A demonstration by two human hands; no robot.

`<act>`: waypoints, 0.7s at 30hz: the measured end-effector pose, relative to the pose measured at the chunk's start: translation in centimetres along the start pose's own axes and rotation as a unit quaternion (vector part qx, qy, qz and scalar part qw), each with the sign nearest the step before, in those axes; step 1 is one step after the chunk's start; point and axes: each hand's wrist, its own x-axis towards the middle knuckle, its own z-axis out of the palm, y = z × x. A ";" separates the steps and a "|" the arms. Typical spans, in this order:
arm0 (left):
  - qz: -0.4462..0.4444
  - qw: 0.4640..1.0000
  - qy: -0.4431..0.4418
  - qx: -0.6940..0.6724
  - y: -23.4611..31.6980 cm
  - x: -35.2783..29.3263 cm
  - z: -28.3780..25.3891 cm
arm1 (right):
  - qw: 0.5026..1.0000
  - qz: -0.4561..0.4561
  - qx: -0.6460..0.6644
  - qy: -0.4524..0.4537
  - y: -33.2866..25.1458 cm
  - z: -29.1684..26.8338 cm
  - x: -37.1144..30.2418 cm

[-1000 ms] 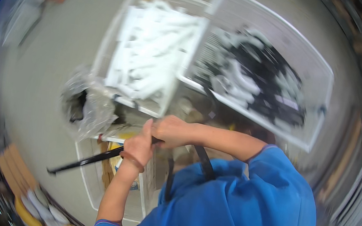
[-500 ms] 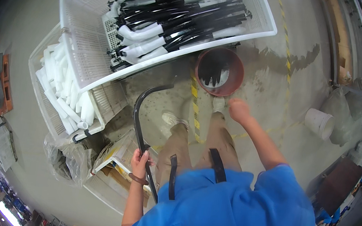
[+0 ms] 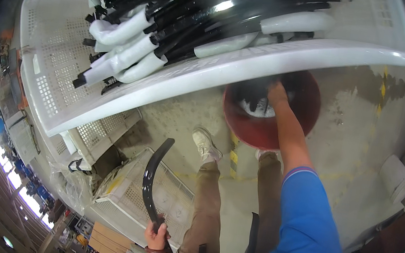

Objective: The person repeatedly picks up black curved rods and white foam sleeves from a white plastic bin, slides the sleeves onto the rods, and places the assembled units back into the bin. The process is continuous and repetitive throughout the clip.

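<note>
My left hand, low in the view, is closed around a bent black tube that curves upward to a free end. My right hand reaches down into a deep red bucket. Its fingers are bunched together at dark pieces inside, and their tips are hidden. Something whitish lies beside the dark pieces; what it is I cannot tell.
A large white crate full of black tubes, some with white foam sleeves, overhangs the bucket's far side. A lower perforated crate stands at left, near my legs. A white pail is at right.
My right hand has gone from beside the bucket down into it. The view has shifted closer to the crate and bucket. The tube stays in my left hand.
</note>
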 end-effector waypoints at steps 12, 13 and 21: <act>0.074 0.995 0.064 0.017 -1.4 -0.2 0.7 | 0.964 0.016 0.244 -0.109 -0.1 -6.1 -6.6; 0.071 0.996 0.061 0.003 -0.2 -0.1 0.9 | 0.970 0.000 0.220 -0.107 0.7 -9.4 -8.8; 0.158 0.982 -0.037 0.095 11.3 -1.8 -1.9 | 0.920 0.139 0.368 -0.011 8.5 -23.8 -28.4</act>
